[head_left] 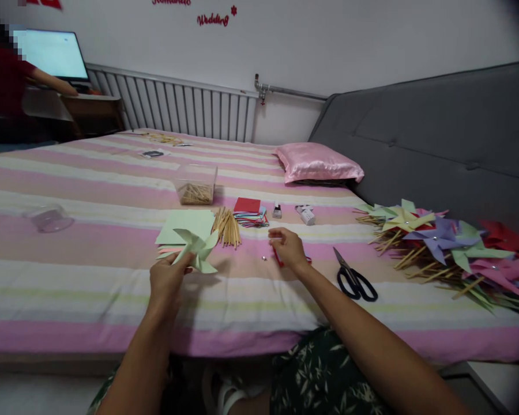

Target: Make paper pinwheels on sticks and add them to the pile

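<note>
Left hand [168, 279] nearly closed, pinching 1 pale-green paper pinwheel [200, 252], 9 o'clock from right hand [289, 249]. Right half-curled over red item [278, 257]; can't tell if gripped. Black-handled scissors [348, 270] at right hand's 4 o'clock.

A plain white wall [372, 40] rises behind the bed, carrying red lettering [213, 20] that includes the word "Wedding". Below it runs a long pale radiator [173, 104] with upright ribs, and to its right a metal pipe [294, 90] crosses the wall toward a padded grey headboard [450, 127] along the right side. The bed [90, 271] wears a sheet striped in pink, white, beige and yellow, with a shiny pink pillow [318, 162] near the headboard. At far left, a lit monitor [52, 53] stands on a table [93, 101]. The light is soft and rather dim
</note>
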A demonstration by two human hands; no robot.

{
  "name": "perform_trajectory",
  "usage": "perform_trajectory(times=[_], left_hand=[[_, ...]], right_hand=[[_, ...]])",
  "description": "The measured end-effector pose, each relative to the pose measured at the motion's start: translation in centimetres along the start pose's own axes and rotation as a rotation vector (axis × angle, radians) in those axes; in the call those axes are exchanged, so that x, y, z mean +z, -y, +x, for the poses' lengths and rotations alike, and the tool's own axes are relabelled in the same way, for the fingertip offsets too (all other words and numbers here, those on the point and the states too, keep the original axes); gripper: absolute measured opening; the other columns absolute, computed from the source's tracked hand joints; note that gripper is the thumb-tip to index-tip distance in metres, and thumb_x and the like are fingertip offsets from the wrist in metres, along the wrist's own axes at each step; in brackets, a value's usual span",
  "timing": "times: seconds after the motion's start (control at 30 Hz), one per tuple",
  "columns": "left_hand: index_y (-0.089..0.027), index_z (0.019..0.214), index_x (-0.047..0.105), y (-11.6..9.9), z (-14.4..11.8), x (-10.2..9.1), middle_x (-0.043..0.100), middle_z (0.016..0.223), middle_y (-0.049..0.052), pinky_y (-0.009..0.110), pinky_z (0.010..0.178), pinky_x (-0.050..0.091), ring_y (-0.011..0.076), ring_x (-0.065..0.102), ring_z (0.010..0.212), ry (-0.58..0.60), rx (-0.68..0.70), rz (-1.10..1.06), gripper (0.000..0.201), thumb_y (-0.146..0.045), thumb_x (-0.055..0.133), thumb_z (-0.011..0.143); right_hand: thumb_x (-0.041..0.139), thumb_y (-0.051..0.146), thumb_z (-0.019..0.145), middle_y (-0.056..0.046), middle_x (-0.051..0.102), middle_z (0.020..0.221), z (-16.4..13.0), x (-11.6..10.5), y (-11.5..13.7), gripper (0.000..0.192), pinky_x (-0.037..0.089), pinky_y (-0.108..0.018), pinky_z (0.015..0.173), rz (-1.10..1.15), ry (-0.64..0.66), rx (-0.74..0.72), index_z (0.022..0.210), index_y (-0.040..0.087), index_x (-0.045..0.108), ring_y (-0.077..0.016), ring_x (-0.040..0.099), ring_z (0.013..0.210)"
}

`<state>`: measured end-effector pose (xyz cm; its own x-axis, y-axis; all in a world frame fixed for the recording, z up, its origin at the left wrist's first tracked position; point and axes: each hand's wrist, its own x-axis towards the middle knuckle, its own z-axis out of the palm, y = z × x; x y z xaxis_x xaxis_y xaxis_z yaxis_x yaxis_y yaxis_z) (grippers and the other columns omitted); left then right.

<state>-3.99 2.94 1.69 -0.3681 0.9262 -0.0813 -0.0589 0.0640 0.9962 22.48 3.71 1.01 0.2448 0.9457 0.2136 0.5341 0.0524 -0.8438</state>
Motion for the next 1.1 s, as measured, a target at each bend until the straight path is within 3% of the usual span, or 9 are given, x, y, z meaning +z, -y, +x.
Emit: perform_trajectory(times=[0.1,0.27,0.4,0.8,1.1], left_hand=[[-0.014,0.067,0.067,-0.1,-0.4,0.4,0.058,0.053,-0.004,0.021,0.050,0.039,0.0105,0.050,0.050,0.004,-0.005,-0.027,0.022,-0.029,0.070,0.052],[-0.013,0.062,0.063,-0.4,-1.6,1.1,0.056,0.052,-0.004,0.020,0.048,0.037,0.0081,0.047,0.047,0.083,-0.111,-0.140,0.020,-0.026,0.071,0.050],[-0.013,0.055,0.058,-0.4,-2.1,1.2,0.052,0.049,-0.005,0.019,0.047,0.036,0.0075,0.046,0.047,0.110,-0.147,-0.168,0.019,-0.025,0.071,0.048],[-0.014,0.054,0.055,-0.4,-2.6,1.2,0.053,0.050,-0.004,0.019,0.047,0.036,0.0071,0.046,0.047,0.171,-0.204,-0.206,0.021,-0.025,0.071,0.048],[-0.014,0.056,0.055,-0.2,-2.5,1.4,0.052,0.052,-0.004,0.020,0.048,0.036,0.0082,0.047,0.048,0.173,-0.185,-0.166,0.021,-0.028,0.071,0.049]], right_hand=[[0.053,0.005,0.069,-0.006,0.071,0.091,-0.6,0.7,-0.3,0.028,0.047,-0.030,0.079,-0.185,0.100,0.012,0.090,0.018,0.068,-0.0170,0.064,0.082],[0.061,0.010,0.069,-0.008,0.071,0.091,-1.2,2.4,-0.3,0.021,0.043,-0.029,0.080,-0.439,0.236,0.023,0.086,0.019,0.070,-0.0211,0.063,0.091],[0.057,0.009,0.072,-0.011,0.070,0.092,-1.2,3.2,-0.5,0.019,0.041,-0.031,0.078,-0.563,0.289,0.002,0.083,0.018,0.070,-0.0237,0.061,0.093],[0.047,0.012,0.081,-0.006,0.069,0.093,-1.4,2.6,0.1,0.025,0.037,-0.024,0.074,-0.540,0.361,-0.149,0.100,0.016,0.063,-0.0164,0.059,0.086],[0.060,0.014,0.072,-0.005,0.069,0.095,-1.1,1.3,-0.5,0.023,0.038,-0.023,0.071,-0.544,0.388,-0.124,0.094,0.018,0.066,-0.0173,0.060,0.089]])
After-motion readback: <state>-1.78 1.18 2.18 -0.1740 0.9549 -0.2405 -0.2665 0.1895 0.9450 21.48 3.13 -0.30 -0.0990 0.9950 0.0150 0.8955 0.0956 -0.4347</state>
